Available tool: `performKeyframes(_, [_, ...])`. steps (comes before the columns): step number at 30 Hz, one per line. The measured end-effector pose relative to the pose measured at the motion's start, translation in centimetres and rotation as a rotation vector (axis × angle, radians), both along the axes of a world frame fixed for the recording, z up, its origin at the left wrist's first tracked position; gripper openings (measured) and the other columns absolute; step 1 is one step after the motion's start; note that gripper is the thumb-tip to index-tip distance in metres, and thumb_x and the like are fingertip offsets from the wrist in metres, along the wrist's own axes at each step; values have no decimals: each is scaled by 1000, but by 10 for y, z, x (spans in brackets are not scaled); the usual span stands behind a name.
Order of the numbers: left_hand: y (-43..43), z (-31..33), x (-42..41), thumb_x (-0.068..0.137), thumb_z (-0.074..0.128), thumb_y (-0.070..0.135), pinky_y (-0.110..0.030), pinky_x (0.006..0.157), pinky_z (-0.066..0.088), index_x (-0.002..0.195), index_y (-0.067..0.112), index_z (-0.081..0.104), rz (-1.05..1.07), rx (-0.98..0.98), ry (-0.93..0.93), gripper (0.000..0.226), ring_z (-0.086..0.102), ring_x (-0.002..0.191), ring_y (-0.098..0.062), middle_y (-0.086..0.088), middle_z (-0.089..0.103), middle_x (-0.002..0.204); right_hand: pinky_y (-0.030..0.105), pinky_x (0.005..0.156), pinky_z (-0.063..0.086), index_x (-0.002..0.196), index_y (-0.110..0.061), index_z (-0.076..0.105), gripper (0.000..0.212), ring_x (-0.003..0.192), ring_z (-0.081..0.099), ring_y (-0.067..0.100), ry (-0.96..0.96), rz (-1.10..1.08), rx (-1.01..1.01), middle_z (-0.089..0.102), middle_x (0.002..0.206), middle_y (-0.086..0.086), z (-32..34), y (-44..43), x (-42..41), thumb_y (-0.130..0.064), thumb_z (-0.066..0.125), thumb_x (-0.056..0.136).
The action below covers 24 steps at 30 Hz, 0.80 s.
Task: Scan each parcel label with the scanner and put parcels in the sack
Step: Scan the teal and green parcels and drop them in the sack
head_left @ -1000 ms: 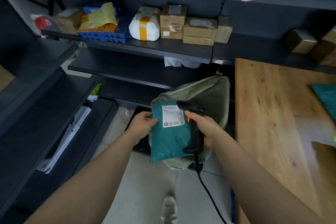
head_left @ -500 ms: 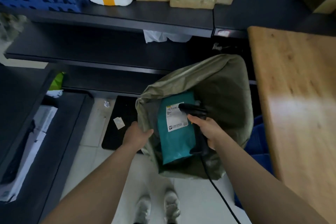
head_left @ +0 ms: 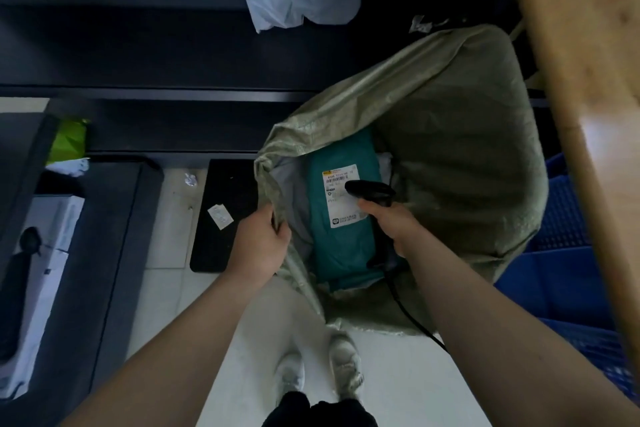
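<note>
the green woven sack (head_left: 457, 149) stands open on the tiled floor (head_left: 173, 305), between the foot of the dark shelving (head_left: 173, 52) and the left edge of the wooden tabletop (head_left: 588, 80). its mouth is pulled wide toward the person.

the teal parcel (head_left: 343, 246) lies inside the sack, against the left part of the opening, with its long side running away from the person. its white label (head_left: 337, 204) faces up, barcode at the far end.

the left hand (head_left: 263, 243) has its fingers curled tight on the sack's left rim and holds the fabric up. the right hand (head_left: 391, 224) is wrapped around the handle of the black scanner (head_left: 372, 191), which hangs over the mouth of the sack. the scanner's head overlaps the right edge of the label. whether the right fingers also touch the parcel cannot be told. the scanner's black cable (head_left: 412, 319) runs down over the near rim of the sack toward the person. the two hands are apart, one at each side of the parcel.

a black mat (head_left: 221, 246) lies on the floor just left of the sack, with a small scrap of paper (head_left: 219, 217) on it. a blue crate (head_left: 571, 288) sits under the tabletop's edge, right of the sack. a white plastic bag (head_left: 298, 3) hangs off a shelf beyond the sack. the person's pale shoes (head_left: 341, 369) stand on the floor at the sack's near edge.
</note>
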<state>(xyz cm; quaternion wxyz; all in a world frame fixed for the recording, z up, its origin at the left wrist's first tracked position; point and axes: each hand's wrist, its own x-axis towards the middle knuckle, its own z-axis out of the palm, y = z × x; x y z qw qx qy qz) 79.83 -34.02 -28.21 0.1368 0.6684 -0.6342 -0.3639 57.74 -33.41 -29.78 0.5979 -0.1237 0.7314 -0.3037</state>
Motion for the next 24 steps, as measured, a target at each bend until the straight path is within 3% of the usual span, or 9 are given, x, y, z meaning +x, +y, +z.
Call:
performKeyframes(3, [4, 9, 2, 92, 56, 13, -34, 56, 40, 67, 16, 41, -37, -10, -52, 29, 49, 57, -20, -3, 48, 60, 35, 84, 50, 128, -6, 56, 48, 99, 62, 26, 41, -4, -36, 65, 114, 11, 18, 10, -1, -26, 72, 88])
performKeyframes(6, [7, 37, 1, 93, 53, 15, -39, 61, 49, 76, 10, 52, -129, -14, -132, 17, 56, 65, -24, -5, 57, 69, 43, 92, 53, 118, -5, 63, 37, 100, 64, 27, 87, -19, -115, 68, 109, 11, 55, 24, 1, -24, 72, 87])
performKeyframes(7, [9, 49, 0, 93, 52, 15, -41, 65, 52, 83, 9, 57, -165, -27, -161, 13, 59, 70, -24, -6, 60, 74, 43, 89, 55, 112, -6, 65, 32, 96, 65, 26, 100, -24, -143, 69, 103, 9, 71, 30, 2, -24, 72, 87])
performKeyframes(9, [14, 79, -5, 92, 50, 17, -42, 70, 54, 93, 9, 61, -244, -76, -217, 13, 62, 77, -24, -5, 65, 82, 33, 64, 55, 98, -12, 65, 16, 77, 64, 20, 98, -29, -202, 64, 85, 2, 110, 46, 3, -23, 71, 89])
performKeyframes(12, [24, 128, -19, 92, 52, 23, -41, 72, 55, 101, 13, 64, -359, -201, -264, 18, 64, 86, -24, -4, 68, 91, 27, 46, 45, 93, -9, 61, 14, 54, 60, 17, 136, 7, -249, 58, 78, 8, 175, 76, 0, -21, 68, 90])
performKeyframes(15, [39, 183, -39, 91, 52, 26, -39, 72, 54, 101, 14, 65, -473, -340, -298, 20, 64, 88, -23, -3, 68, 95, 29, 47, 44, 87, -7, 60, 15, 47, 55, 15, 213, 59, -302, 58, 76, 12, 242, 113, -12, -19, 66, 92])
performKeyframes(19, [67, 250, -76, 93, 54, 29, -39, 71, 53, 103, 11, 67, -609, -508, -270, 24, 63, 87, -24, -6, 68, 96, 36, 62, 51, 85, -4, 62, 21, 53, 56, 19, 339, 77, -336, 62, 68, 10, 321, 170, -43, -23, 67, 91])
performKeyframes(21, [85, 278, -99, 93, 56, 28, -38, 69, 52, 104, 11, 69, -666, -597, -238, 24, 63, 88, -26, -7, 68, 95, 33, 61, 52, 90, -3, 66, 24, 55, 58, 19, 417, 78, -339, 65, 73, 11, 350, 201, -66, -26, 68, 90])
performKeyframes(24, [116, 314, -144, 94, 55, 30, -35, 68, 50, 104, 14, 68, -737, -692, -218, 23, 61, 88, -24, -3, 66, 93, 28, 54, 52, 87, -19, 64, 13, 53, 59, 16, 529, 41, -356, 68, 81, 5, 382, 248, -105, -30, 70, 87])
